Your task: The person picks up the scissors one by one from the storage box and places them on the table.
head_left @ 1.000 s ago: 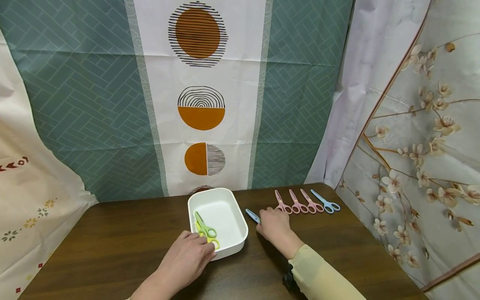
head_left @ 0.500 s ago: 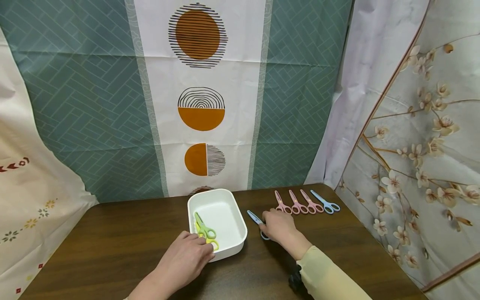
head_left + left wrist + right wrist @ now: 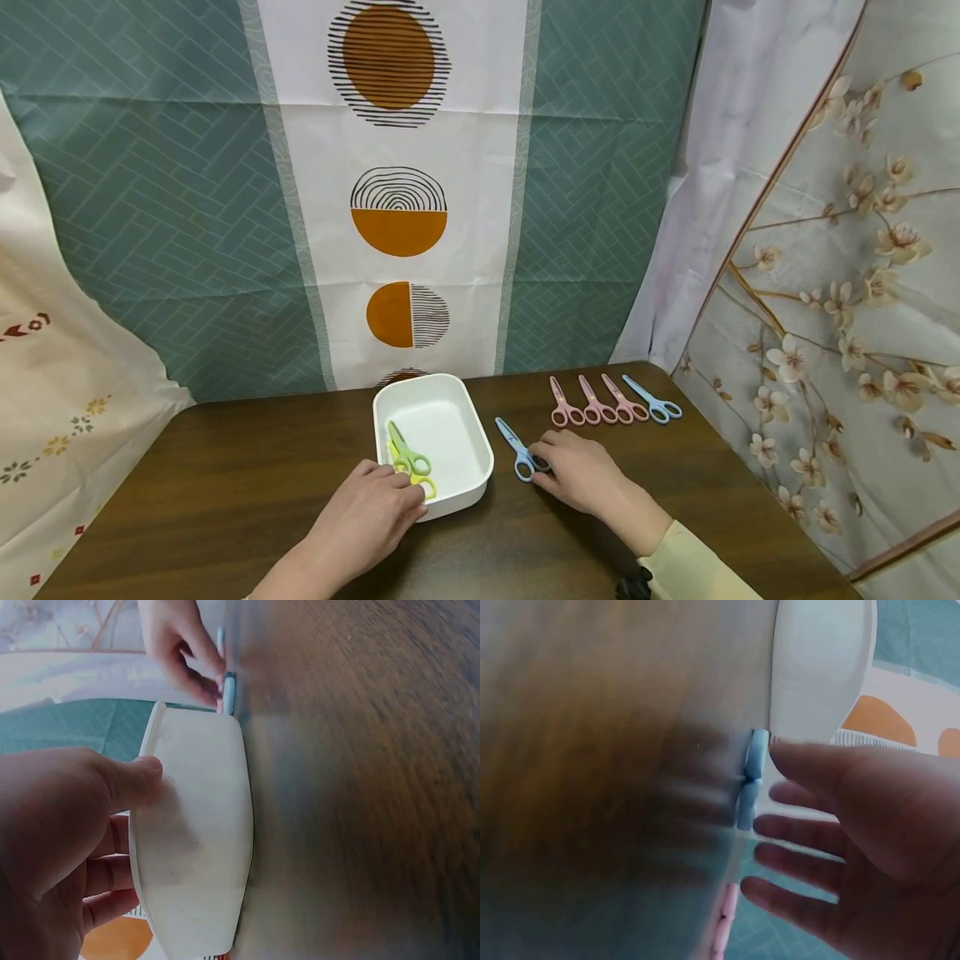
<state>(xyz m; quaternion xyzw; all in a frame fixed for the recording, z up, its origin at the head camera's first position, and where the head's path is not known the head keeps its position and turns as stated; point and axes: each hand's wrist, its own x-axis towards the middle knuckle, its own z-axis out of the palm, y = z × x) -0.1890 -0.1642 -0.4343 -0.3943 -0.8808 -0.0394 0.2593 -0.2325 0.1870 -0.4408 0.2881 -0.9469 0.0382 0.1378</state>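
- Left hand (image 3: 371, 506) pinches the white, rounded plastic tray (image 3: 448, 446).
- Right hand (image 3: 579, 472), fingers spread, beside pale-blue plastic scissors (image 3: 512, 438) — contact unclear.
- Probably light, stiff; grip the handles (image 3: 522, 457).

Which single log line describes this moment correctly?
left hand: grips white tray; right hand: at blue scissors beside tray; green scissors: in tray

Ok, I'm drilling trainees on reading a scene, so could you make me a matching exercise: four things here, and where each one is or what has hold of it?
1. white tray
2. green scissors
3. pink scissors
4. blue scissors nearest the white tray

A. side by side toward the back of the table
B. next to the right hand
C. gripped at its edge by the left hand
D. lying inside the white tray

Pairs: 1-C, 2-D, 3-A, 4-B
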